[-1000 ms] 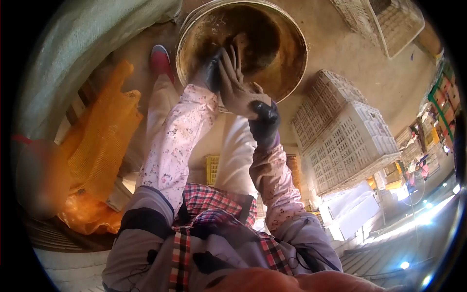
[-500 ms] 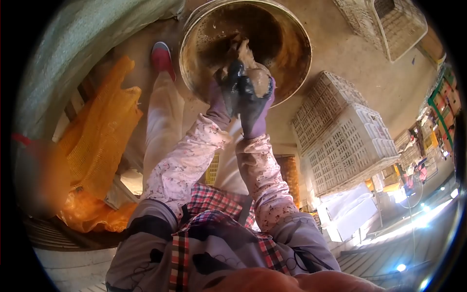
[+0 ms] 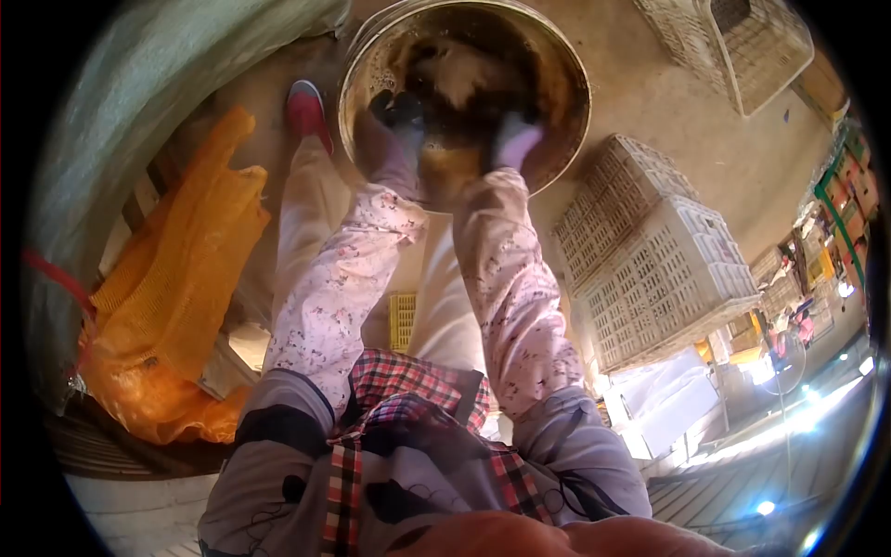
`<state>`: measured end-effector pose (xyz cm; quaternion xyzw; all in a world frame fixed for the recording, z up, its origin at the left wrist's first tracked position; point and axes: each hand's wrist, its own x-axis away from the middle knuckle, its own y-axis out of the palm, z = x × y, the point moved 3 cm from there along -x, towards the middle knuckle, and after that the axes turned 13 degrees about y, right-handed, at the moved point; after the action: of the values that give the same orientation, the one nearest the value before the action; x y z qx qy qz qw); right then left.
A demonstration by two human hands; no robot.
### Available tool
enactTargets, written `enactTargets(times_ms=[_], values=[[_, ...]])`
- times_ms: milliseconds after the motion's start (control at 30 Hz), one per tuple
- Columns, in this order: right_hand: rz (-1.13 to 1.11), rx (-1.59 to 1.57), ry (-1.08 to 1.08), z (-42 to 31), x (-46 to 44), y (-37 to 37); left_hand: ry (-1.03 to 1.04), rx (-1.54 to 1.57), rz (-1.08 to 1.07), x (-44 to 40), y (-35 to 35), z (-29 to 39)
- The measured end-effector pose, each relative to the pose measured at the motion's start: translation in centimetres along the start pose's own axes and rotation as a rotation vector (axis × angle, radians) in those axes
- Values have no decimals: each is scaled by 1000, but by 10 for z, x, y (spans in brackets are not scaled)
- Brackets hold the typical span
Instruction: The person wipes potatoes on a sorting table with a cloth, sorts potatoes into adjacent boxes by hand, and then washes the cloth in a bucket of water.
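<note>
A large round metal bucket [image 3: 559, 172] with dark, foamy liquid stands in front of me. In the liquid lies a pale brown wet wad, perhaps cloth [image 3: 459, 82], smeared by motion. My left hand [image 3: 397, 128], in a black and purple glove, is inside the bucket near its left wall. Its fingers look apart, with nothing seen between them. My right hand [image 3: 516, 137], gloved the same way, reaches in at the right of the wad. Motion blur and dark liquid hide its fingers, so whether it touches the wad cannot be made out.
White plastic crates [image 3: 650, 278] are stacked at the right, with another crate [image 3: 756, 56] at the top right. Orange mesh sacking [image 3: 181, 288] hangs at the left, below a big grey-green sheet [image 3: 139, 121]. My red shoe [image 3: 306, 111] is beside the bucket.
My hands were together, squeezing the wet wad above the bucket. Now they are apart and lower inside it, and the wad is down in the liquid.
</note>
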<state>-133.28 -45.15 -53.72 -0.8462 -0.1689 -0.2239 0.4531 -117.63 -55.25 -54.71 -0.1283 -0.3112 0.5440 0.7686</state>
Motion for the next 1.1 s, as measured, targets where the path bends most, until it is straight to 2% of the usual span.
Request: enactTargets(times_ms=[33,67,100,133,167,200,233,267,333,400,433,467,533,600,633,667,700,767,800,833,900,933,967,1000,1033,1067,1100], values=[[-29,73,12,20,3,15,-109,190,14,1,0,-7],[-149,57,69,51,-4,42,-225,383,51,1,-1,-12],[-355,-167,288,56,-4,55,-342,559,105,2,-2,-16],[-488,293,-13,54,-8,49,-571,931,176,4,-1,-21],[-559,-145,211,57,-15,52,-796,1303,247,5,0,-24],[-563,-600,422,55,-21,52,-777,1228,236,6,-6,-8],[-438,10,63,18,-12,35,-787,1161,219,8,-7,-10],[-141,611,-238,-23,-3,16,-794,1101,195,8,-5,-12],[218,732,-571,24,-6,56,-804,1090,167,13,1,-11],[-131,813,-451,49,-18,65,-799,1182,170,17,4,-10],[-298,845,-375,63,-22,68,-793,1349,125,19,11,-26],[-327,749,-199,18,-20,37,-777,1508,85,26,18,-57],[-341,518,-81,-19,4,2,-819,1221,107,27,9,-28],[-313,258,-209,-34,29,-14,-852,899,-142,29,-4,-2],[-357,139,-171,-44,49,-27,-862,738,-258,30,-8,11],[-399,19,-132,-55,68,-40,-1002,656,-252,30,-11,38],[-493,-99,13,-65,90,-54,-1050,886,-265,36,-10,47],[-592,-371,153,-59,118,-61,-1097,1352,-298,33,-8,68],[-665,-397,245,-75,122,-67,-960,1334,-264,32,-7,69],[-732,-417,340,-92,126,-73,-920,1270,-297,33,-7,65],[-675,194,-101,-113,129,-90,-863,1135,-370,40,-13,51],[-677,361,-235,-108,126,-86,-841,1096,-358,42,-17,42],[-699,349,-244,-109,127,-88,-892,1147,-446,43,-21,33],[-721,336,-257,-118,127,-92,-596,923,-607,44,-24,-13],[-745,321,-274,-128,126,-94,-785,1015,-566,43,-33,25],[-777,509,-417,-138,127,-91,-979,1094,-498,41,-43,66],[-757,502,-410,-139,129,-87,-1074,1069,-495,40,-43,66]])
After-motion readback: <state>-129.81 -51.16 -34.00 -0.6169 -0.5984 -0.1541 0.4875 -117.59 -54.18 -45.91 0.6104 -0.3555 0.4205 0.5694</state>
